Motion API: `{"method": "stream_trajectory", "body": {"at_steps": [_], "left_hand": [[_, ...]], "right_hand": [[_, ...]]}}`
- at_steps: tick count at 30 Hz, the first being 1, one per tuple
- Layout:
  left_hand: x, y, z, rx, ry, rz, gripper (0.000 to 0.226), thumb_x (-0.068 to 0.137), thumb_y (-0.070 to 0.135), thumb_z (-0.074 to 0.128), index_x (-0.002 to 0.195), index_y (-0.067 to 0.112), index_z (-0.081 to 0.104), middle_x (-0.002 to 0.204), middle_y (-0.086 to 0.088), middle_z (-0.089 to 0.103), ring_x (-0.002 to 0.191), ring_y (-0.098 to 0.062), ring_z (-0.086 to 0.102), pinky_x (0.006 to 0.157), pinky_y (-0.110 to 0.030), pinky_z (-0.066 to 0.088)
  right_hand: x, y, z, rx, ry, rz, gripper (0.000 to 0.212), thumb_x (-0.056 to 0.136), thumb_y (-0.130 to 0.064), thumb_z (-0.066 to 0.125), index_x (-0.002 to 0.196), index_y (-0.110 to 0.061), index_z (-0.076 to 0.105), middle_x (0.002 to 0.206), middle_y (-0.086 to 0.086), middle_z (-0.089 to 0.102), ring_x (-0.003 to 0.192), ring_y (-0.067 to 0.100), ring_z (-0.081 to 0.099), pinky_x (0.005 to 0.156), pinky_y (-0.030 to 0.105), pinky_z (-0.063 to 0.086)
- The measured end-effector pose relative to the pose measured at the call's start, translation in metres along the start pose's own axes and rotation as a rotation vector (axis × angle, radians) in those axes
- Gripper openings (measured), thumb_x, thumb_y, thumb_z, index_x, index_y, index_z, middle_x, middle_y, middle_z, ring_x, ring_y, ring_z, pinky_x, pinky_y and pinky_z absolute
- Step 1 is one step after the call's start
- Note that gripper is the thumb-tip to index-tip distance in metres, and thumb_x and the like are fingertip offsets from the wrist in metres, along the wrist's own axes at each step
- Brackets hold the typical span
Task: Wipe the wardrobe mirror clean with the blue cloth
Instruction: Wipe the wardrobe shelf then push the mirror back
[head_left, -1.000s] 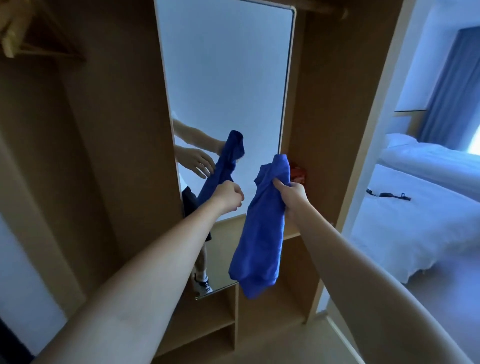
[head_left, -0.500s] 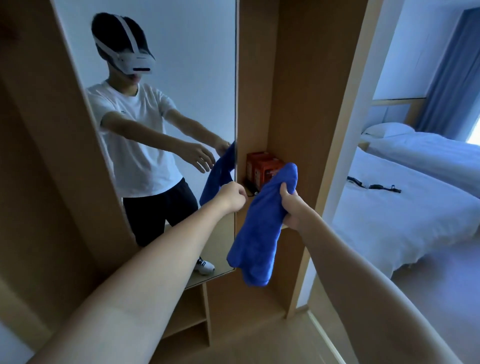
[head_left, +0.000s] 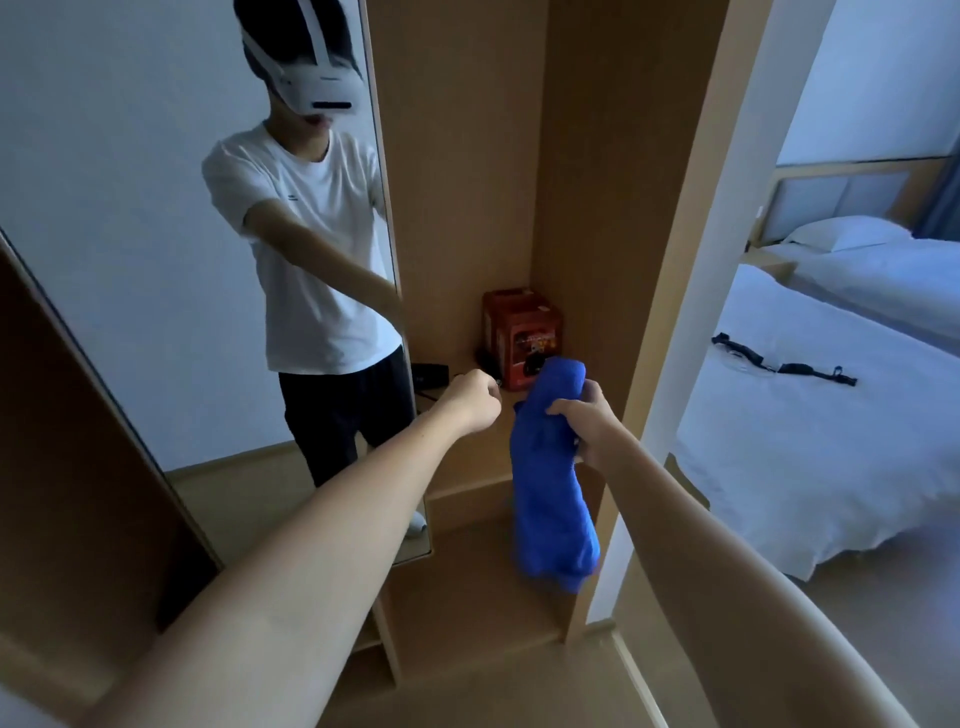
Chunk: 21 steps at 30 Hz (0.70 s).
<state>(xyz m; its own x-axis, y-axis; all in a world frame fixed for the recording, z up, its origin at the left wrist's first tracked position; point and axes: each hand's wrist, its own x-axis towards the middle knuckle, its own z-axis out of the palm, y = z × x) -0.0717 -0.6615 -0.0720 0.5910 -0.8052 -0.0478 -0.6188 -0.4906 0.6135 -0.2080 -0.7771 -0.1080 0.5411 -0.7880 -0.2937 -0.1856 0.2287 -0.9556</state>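
The right hand (head_left: 584, 421) grips the cloth (head_left: 550, 483) near its top, and the rest hangs down loose. The left hand (head_left: 475, 397) is a closed fist and holds nothing. The mirror (head_left: 156, 218) is to the left of both hands, not touched. I would bunch the cloth into a flat pad first, then press it to the glass and wipe in overlapping rows

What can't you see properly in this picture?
- Head view: the red box print is too small to read, and the blue cloth covers its lower corner.
- The left hand curls away, hiding its palm.
- The mirror top is cut off.
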Motion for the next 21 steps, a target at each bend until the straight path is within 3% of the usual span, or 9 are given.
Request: {"method": "stream_trajectory", "body": {"at_steps": [4,8,12,15,17,19,21], "left_hand": [[0.042,0.006,0.002,-0.01,-0.012,0.017,0.025,0.088,0.004,0.046,0.089,0.014,0.069,0.098,-0.008,0.069,0.092,-0.025,0.065,0.083,-0.039,0.057],[0.087,0.01,-0.004,-0.023,-0.012,0.038,0.023,0.091,0.008,0.047,0.086,0.014,0.068,0.096,-0.006,0.067,0.09,-0.026,0.065,0.082,-0.038,0.058],[0.133,0.016,-0.014,-0.038,0.034,0.039,0.031,0.095,0.013,0.042,0.067,0.014,0.055,0.077,-0.006,0.062,0.071,-0.024,0.061,0.06,-0.03,0.048],[0.156,0.025,-0.022,-0.057,0.068,0.033,0.035,0.096,0.011,0.041,0.061,0.015,0.047,0.074,-0.007,0.058,0.066,-0.023,0.057,0.054,-0.028,0.04],[0.17,0.032,-0.031,-0.071,0.083,0.01,0.029,0.096,0.011,0.042,0.073,0.007,0.059,0.081,-0.015,0.061,0.072,-0.028,0.061,0.054,-0.028,0.039],[0.187,0.035,-0.038,-0.098,0.145,-0.016,0.026,0.095,0.01,0.045,0.098,-0.008,0.064,0.098,-0.023,0.066,0.086,-0.035,0.064,0.057,-0.031,0.042],[0.2,0.036,-0.042,-0.076,0.199,-0.029,0.022,0.094,0.007,0.047,0.099,-0.007,0.064,0.103,-0.023,0.066,0.082,-0.033,0.062,0.057,-0.032,0.041]], "right_hand": [[0.036,-0.022,-0.004,-0.01,-0.017,-0.031,0.077,0.077,-0.007,0.066,0.134,-0.044,0.03,0.112,0.004,0.055,0.102,0.029,0.058,0.081,0.05,0.058],[0.073,-0.058,-0.003,-0.147,0.032,-0.177,0.057,0.07,-0.01,0.07,0.119,-0.033,0.05,0.11,0.006,0.063,0.105,0.03,0.061,0.084,0.056,0.057],[0.106,-0.095,0.002,-0.494,0.147,-0.39,0.036,0.078,-0.016,0.074,0.113,-0.02,0.062,0.101,0.002,0.066,0.093,0.022,0.063,0.079,0.039,0.057],[0.127,-0.115,0.01,-0.547,0.228,-0.564,0.016,0.083,-0.019,0.07,0.097,-0.018,0.063,0.089,-0.002,0.066,0.084,0.019,0.062,0.068,0.032,0.053],[0.141,-0.128,0.014,-0.509,0.256,-0.661,0.01,0.086,-0.019,0.068,0.09,-0.013,0.061,0.081,-0.004,0.062,0.077,0.015,0.06,0.06,0.025,0.046],[0.151,-0.142,0.017,-0.441,0.282,-0.743,0.011,0.088,-0.018,0.067,0.087,-0.013,0.058,0.079,-0.005,0.062,0.075,0.012,0.058,0.06,0.022,0.046],[0.156,-0.151,0.02,-0.372,0.288,-0.799,0.011,0.088,-0.02,0.068,0.085,-0.016,0.057,0.082,-0.003,0.063,0.075,0.01,0.06,0.063,0.018,0.048]]}}
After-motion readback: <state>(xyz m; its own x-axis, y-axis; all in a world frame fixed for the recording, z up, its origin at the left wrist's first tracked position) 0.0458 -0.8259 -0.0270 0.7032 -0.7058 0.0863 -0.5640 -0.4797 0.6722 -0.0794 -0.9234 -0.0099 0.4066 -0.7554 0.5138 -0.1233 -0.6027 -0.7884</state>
